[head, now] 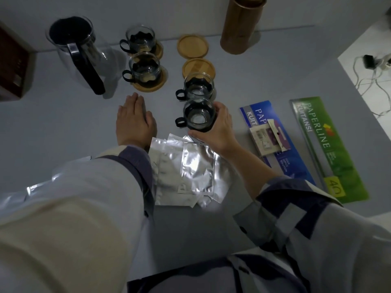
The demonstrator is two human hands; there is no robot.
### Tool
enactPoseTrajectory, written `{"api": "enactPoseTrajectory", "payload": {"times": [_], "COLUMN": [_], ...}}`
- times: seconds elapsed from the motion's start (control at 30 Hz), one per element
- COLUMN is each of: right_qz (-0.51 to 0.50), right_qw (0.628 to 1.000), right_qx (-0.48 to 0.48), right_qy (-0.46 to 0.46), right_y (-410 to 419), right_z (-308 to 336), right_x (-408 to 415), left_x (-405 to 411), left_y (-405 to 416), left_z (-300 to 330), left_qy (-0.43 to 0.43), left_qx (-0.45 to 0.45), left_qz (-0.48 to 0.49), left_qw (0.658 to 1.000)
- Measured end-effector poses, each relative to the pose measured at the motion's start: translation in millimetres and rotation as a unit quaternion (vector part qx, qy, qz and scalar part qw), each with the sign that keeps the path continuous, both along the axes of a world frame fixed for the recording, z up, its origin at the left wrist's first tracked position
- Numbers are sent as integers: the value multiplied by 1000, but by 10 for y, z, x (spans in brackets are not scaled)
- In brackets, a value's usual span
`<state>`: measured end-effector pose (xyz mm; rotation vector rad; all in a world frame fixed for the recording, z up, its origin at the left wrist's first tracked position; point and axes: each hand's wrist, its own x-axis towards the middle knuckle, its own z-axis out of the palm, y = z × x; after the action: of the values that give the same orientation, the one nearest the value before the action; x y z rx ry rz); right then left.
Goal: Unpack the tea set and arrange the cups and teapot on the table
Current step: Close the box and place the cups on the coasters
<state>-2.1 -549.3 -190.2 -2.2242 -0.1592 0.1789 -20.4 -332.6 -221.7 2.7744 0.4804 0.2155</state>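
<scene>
A glass teapot [80, 49] with a black handle stands at the far left of the grey table [63, 123]. Two glass cups [140, 38] [145, 67] in black holders sit on round wooden coasters beside it. Two bare coasters [192, 46] [198, 67] lie further right. A third cup [197, 86] stands on the table just below them. My right hand [215, 130] is wrapped around a fourth cup [197, 116], close in front of the third. My left hand [134, 121] rests flat on the table, fingers together, holding nothing.
Several silver foil pouches [190, 170] lie in front of me between my arms. A blue receipt pad [275, 140] with small cards on it and a green pad [325, 144] lie to the right. A copper bottle [241, 24] stands at the back, a dark red box [12, 66] at far left.
</scene>
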Motion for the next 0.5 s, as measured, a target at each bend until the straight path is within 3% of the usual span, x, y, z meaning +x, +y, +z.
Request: {"api": "enactPoseTrajectory", "payload": {"times": [0.27, 0.5], "right_qz": [-13, -23], "right_qw": [1000, 999], "right_qx": [9, 42], "right_qy": [6, 7], "right_y": [-33, 65], "right_z": [76, 731], "right_x": [38, 458], "left_x": [2, -4], "left_y": [-11, -4], "left_z": [22, 40], "left_qy": [-2, 18], "left_qx": [-11, -3], "left_qz": [1, -1], "left_qw": [1000, 1000]}}
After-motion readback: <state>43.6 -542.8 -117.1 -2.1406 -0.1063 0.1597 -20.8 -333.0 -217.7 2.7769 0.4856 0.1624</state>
